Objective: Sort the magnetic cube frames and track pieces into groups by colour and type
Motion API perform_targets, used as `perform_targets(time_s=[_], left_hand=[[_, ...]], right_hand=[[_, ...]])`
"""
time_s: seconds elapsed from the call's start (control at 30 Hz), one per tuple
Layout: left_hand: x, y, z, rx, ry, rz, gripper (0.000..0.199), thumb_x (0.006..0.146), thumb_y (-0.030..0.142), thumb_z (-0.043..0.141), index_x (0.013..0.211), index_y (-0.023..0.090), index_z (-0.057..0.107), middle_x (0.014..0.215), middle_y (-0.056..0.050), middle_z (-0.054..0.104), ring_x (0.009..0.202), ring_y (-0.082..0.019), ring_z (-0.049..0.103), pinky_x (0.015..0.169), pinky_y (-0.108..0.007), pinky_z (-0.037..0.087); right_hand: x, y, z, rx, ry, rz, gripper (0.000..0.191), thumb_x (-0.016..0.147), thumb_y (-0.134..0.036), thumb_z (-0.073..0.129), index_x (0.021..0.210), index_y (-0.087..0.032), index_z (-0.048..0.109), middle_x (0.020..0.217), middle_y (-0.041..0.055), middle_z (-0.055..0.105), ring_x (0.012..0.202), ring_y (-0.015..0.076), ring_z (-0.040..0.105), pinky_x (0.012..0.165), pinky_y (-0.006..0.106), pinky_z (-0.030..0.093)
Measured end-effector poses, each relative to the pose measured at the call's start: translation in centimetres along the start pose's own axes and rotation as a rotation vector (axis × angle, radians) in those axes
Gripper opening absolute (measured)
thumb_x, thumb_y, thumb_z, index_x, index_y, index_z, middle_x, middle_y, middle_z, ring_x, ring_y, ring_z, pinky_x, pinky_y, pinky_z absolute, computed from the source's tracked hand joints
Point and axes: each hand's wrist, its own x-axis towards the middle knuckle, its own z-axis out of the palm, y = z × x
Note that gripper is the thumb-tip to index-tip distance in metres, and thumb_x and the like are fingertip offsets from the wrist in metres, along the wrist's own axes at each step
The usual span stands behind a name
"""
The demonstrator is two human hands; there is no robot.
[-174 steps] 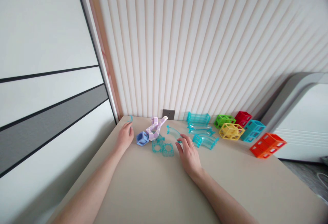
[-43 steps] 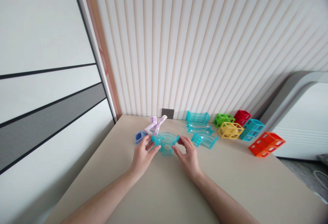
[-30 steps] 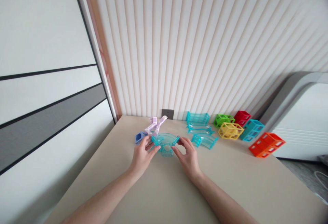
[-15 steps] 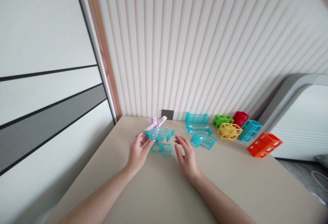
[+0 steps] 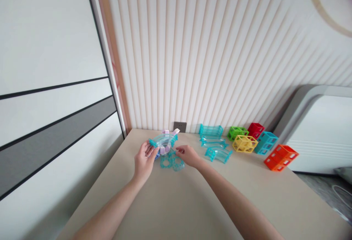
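Observation:
A curved clear teal tube piece point(image 5: 164, 139) is raised a little above the table, its left end pinched in my left hand point(image 5: 145, 156). My right hand point(image 5: 187, 155) has its fingers drawn together over the right side of some low teal pieces with round openings point(image 5: 166, 162); whatever its fingertips hold is too small to make out. Behind the curved tube lie light purple pieces point(image 5: 176, 131), partly covered by it. A bit of blue point(image 5: 157, 154) shows beside my left fingertips.
Right of my hands lie more teal pieces: a straight one point(image 5: 211, 130), a shallow one point(image 5: 213, 143) and a curved one point(image 5: 219, 154). Farther right stand green point(image 5: 237, 132), yellow point(image 5: 244, 143), red point(image 5: 256, 130), blue point(image 5: 266, 142) and orange point(image 5: 281, 157) frame blocks. A ribbed wall borders the table point(image 5: 170, 203).
My left hand has shifted slightly left with the curved tube. My right hand has moved left to the low teal pieces, and its spread fingers have closed together.

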Motion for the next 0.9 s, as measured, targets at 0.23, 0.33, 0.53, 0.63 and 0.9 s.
perform_targets(time_s=[0.23, 0.33, 0.53, 0.63, 0.9], left_hand=[[0.6, -0.3, -0.3, 0.009, 0.003, -0.003, 0.053, 0.077, 0.049, 0.077, 0.115, 0.017, 0.059, 0.116, -0.016, 0.074, 0.112, -0.03, 0.071, 0.102, -0.045, 0.055], [0.8, -0.5, -0.4, 0.012, 0.001, -0.004, 0.054, 0.076, 0.05, 0.077, 0.115, 0.017, 0.058, 0.116, -0.016, 0.074, 0.113, -0.03, 0.071, 0.102, -0.046, 0.055], [1.1, -0.9, -0.6, 0.025, 0.004, -0.004, 0.054, 0.076, 0.049, 0.077, 0.114, 0.017, 0.058, 0.115, -0.017, 0.074, 0.112, -0.031, 0.071, 0.101, -0.046, 0.056], [1.3, -1.1, -0.7, 0.035, 0.011, -0.006, 0.054, 0.075, 0.05, 0.078, 0.114, 0.017, 0.059, 0.116, -0.017, 0.074, 0.112, -0.031, 0.071, 0.101, -0.046, 0.056], [1.5, -1.3, -0.9, 0.043, 0.019, -0.021, 0.054, 0.076, 0.051, 0.078, 0.113, 0.017, 0.058, 0.118, -0.018, 0.074, 0.114, -0.031, 0.071, 0.102, -0.047, 0.055]], right_hand=[[1.6, -0.5, 0.2, -0.024, -0.107, 0.023, 0.028, 0.08, -0.025, 0.075, 0.107, -0.02, 0.08, 0.089, 0.0048, 0.079, 0.08, 0.0226, 0.073, 0.072, 0.028, 0.053], [1.8, -0.3, 0.2, -0.035, -0.115, 0.014, 0.014, 0.086, -0.025, 0.072, 0.097, -0.02, 0.08, 0.084, 0.0035, 0.077, 0.08, 0.0213, 0.072, 0.072, 0.028, 0.054], [1.9, -0.2, -0.3, -0.063, -0.12, -0.086, 0.021, 0.098, -0.035, 0.063, 0.104, -0.016, 0.068, 0.104, 0.0043, 0.071, 0.087, 0.0171, 0.069, 0.08, 0.036, 0.058], [1.8, -0.5, -0.6, -0.057, -0.089, -0.154, 0.013, 0.093, -0.03, 0.068, 0.089, -0.017, 0.071, 0.09, 0.0026, 0.072, 0.083, 0.0177, 0.069, 0.081, 0.036, 0.056], [1.8, -1.1, -2.0, 0.064, 0.022, -0.248, 0.019, 0.093, -0.024, 0.057, 0.092, -0.021, 0.076, 0.092, 0.0051, 0.075, 0.086, 0.02, 0.068, 0.082, 0.03, 0.049]])
